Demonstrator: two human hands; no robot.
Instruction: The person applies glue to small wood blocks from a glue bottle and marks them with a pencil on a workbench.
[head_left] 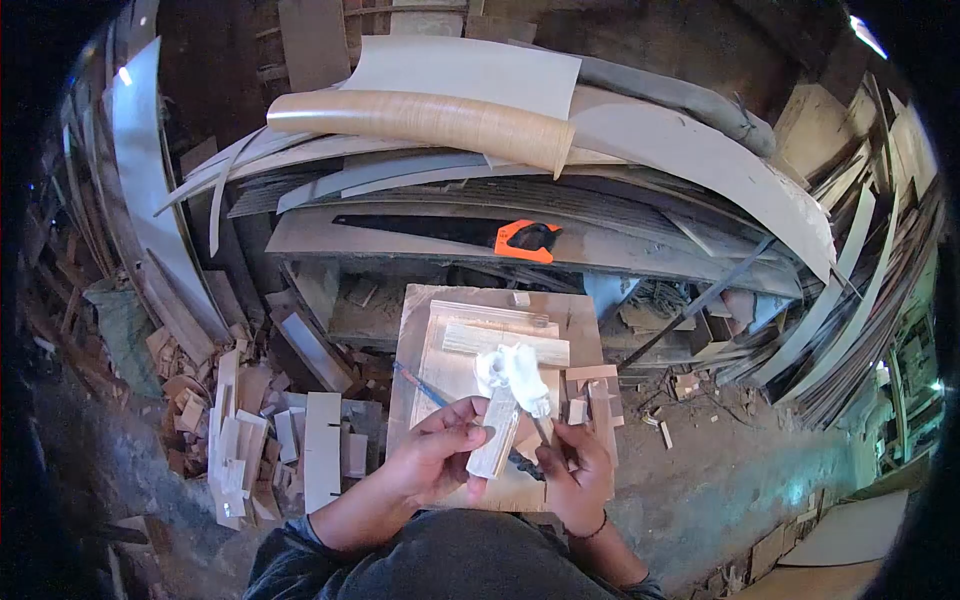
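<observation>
My left hand [440,452] is closed around a short wooden block [495,435], held tilted over the work board. In my right hand [580,485] is a thin-handled tool [544,428], pinched between thumb and fingers. A lumpy, bright white mass [522,372] sits at the top of the block and against the tool's head; I cannot tell what kind of tool it is. Beneath both hands is the wooden work board [418,315], with a flat wood strip [462,338] lying behind the white mass. A slim blue and dark stick [418,384] rests left of the block.
Beyond the board, a handsaw [525,240] with an orange handle lies on a bench stacked with sheets. A rolled wood-grain sheet [420,120] tops the stack. Offcuts [240,440] pile up on the left, small blocks [590,390] lie at right, and long strips [865,270] lean farther right.
</observation>
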